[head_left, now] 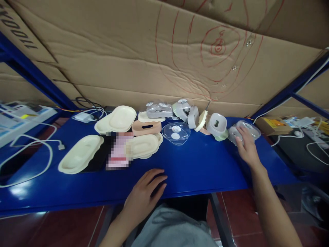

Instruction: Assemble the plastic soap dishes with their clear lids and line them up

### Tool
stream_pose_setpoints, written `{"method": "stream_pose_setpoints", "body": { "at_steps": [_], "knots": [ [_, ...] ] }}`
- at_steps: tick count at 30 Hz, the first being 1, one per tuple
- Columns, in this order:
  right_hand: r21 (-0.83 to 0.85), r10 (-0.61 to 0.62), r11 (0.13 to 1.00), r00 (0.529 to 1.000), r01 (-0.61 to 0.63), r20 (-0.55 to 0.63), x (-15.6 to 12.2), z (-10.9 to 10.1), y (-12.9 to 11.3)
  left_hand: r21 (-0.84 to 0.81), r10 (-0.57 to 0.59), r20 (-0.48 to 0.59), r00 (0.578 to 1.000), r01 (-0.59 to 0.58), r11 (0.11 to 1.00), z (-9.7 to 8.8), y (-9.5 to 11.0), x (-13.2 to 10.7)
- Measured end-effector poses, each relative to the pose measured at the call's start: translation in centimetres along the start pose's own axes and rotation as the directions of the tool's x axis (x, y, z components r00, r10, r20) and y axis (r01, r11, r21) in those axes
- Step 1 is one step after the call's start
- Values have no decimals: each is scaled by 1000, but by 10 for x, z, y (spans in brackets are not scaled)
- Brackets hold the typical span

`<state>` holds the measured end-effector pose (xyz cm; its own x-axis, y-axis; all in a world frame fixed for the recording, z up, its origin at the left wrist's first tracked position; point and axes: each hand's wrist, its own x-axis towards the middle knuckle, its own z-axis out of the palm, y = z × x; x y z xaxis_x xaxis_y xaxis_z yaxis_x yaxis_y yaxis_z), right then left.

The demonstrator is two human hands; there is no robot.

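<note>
My left hand [145,193] rests on the near edge of the blue table [200,168], fingers loosely curled, holding nothing. My right hand [246,147] reaches to the far right and lies on a clear plastic lid [250,128], fingers laid over it. Left of that lid stands a white soap-box part [217,125] on a pale green piece. Another clear lid [176,133] lies near the middle. A pink base [146,127] and cream oval trays [80,154] [117,119] [144,145] lie further left.
Cardboard sheets [159,55] with red scribbles wall off the back. More bagged plastic parts [159,109] sit against it. White cables [33,151] and a charger [83,116] lie at the left. A blurred pink patch [119,151] sits among the trays. Boxes and cables fill the right bench [295,127].
</note>
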<state>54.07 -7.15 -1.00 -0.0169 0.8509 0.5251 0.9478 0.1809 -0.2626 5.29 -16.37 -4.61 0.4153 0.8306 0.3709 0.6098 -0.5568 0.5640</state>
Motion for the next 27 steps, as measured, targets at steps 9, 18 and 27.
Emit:
{"method": "stream_pose_setpoints", "body": {
  "at_steps": [9,18,27],
  "knots": [
    [66,-207,975,977,210,-54,36,31,-62,40,56,-44,997,-54,998,1,1,-1],
    [191,-307,939,947,286,90,-88,3,-128,99,60,-61,996,-54,994,3,4,-2],
    [205,-185,968,967,148,175,-51,-4,-116,98,81,-71,994,-73,992,6,3,-3]
  ]
}}
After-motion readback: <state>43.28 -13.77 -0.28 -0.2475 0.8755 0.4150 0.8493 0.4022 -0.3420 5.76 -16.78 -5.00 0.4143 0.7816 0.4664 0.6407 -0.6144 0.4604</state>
